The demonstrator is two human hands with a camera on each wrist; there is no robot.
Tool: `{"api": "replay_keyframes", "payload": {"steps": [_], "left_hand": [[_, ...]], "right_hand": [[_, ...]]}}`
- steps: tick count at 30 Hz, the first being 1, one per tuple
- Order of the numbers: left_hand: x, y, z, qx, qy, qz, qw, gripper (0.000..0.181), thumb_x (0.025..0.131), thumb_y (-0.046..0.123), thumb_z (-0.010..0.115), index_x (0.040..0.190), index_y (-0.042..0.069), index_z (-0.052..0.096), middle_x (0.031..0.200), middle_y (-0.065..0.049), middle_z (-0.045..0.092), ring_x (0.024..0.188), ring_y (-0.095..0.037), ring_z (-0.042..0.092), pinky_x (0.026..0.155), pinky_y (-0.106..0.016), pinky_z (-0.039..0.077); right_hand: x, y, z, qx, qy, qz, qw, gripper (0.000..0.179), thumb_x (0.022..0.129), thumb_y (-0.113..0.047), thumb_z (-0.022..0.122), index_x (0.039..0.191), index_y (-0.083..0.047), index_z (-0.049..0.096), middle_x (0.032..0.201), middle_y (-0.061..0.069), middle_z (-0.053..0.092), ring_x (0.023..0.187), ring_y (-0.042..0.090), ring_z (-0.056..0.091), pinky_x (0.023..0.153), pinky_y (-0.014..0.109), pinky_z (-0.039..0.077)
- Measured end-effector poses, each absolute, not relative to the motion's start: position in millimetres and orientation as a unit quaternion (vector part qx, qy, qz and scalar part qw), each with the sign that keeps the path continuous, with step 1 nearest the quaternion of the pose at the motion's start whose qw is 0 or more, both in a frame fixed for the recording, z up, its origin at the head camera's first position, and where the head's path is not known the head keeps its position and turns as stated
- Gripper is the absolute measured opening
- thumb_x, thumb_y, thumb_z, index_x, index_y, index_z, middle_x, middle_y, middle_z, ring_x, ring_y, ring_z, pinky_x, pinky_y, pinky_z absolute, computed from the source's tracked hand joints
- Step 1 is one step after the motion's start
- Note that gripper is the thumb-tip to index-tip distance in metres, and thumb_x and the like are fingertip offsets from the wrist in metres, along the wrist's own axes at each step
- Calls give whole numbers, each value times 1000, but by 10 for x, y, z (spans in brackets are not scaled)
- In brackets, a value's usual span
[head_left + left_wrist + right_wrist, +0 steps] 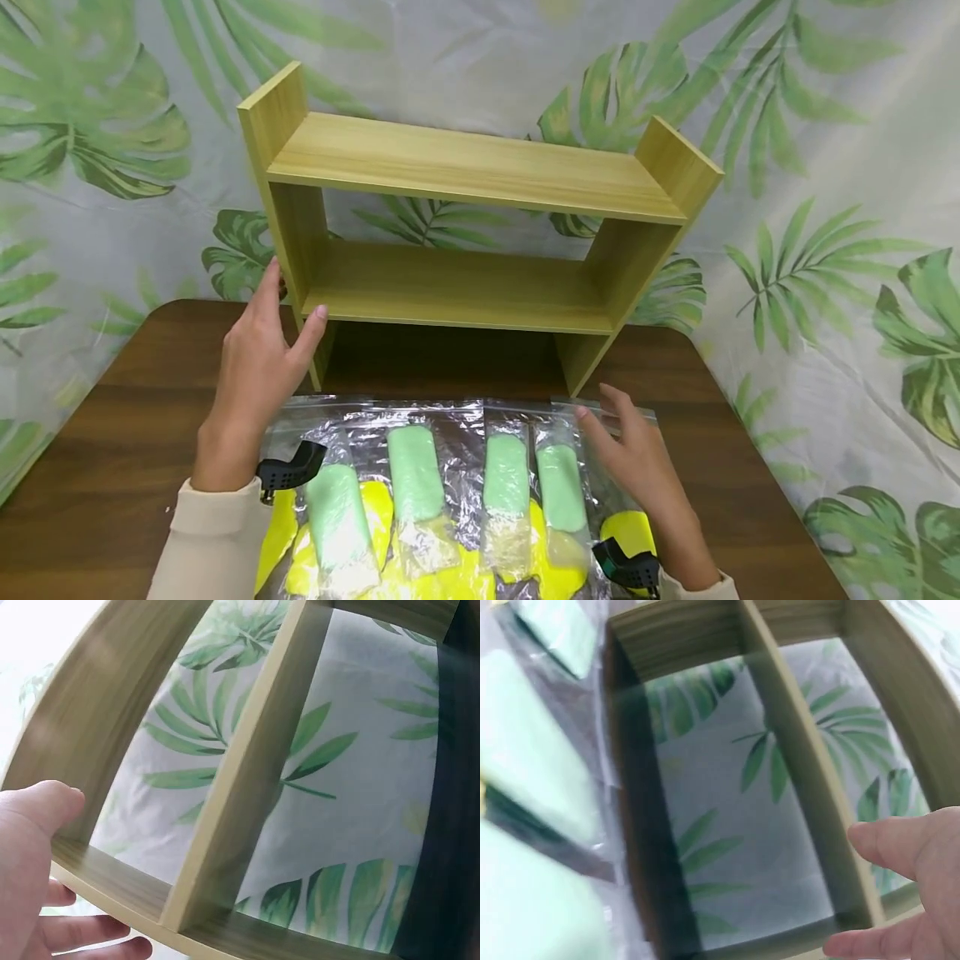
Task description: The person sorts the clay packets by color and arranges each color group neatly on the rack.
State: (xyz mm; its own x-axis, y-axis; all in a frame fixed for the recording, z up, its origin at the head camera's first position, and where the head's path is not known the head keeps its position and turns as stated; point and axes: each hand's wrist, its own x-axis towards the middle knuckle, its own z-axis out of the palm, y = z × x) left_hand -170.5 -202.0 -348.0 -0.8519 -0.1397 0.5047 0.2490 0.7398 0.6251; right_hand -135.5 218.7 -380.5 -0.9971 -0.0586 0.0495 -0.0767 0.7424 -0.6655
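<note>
A light wooden shelf unit with two boards between side panels stands on the brown table. My left hand is at its left side panel, thumb toward the front edge and fingers along the outer side. In the left wrist view that hand has its fingers spread about the panel; whether they touch it I cannot tell. My right hand hovers with spread fingers over the right end of the clear zip bags, near the foot of the right panel. Nothing is in that hand in the right wrist view.
Inside the bags in front of the shelf lie several mint-green slabs and yellow flat pieces. The brown table extends on both sides. A leaf-patterned cloth hangs behind the shelf.
</note>
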Motion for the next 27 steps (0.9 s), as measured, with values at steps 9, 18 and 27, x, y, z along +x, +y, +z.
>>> {"api": "replay_keyframes", "payload": {"steps": [9, 18, 27], "left_hand": [[-1866, -1994, -3538, -55, -854, -425, 297, 63, 96, 34, 55, 151, 21, 29, 123, -18, 58, 105, -35, 60, 88, -52, 47], [-1923, -1997, -3565, -27, -847, -436, 304, 56, 96, 35, 55, 147, 19, 39, 122, -16, 62, 99, -33, 66, 77, -49, 51], [-1942, -2011, -3611, 31, -867, -404, 290, 40, 97, 39, 50, 113, 3, 60, 79, -18, 66, 69, -32, 60, 60, -40, 41]], "right_hand": [[-1394, 2267, -4019, 13, -929, 369, -19, 62, 97, -46, 53, 140, -3, 41, 127, 25, 57, 112, 41, 58, 89, 51, 49], [-1472, 2294, -4173, 10, -911, 410, -42, 59, 97, -41, 56, 138, 0, 44, 127, 27, 56, 108, 40, 60, 80, 44, 54], [-1533, 2309, -4280, -2, -888, 454, -73, 59, 96, -40, 58, 136, 2, 46, 121, 26, 59, 91, 31, 67, 74, 40, 56]]}}
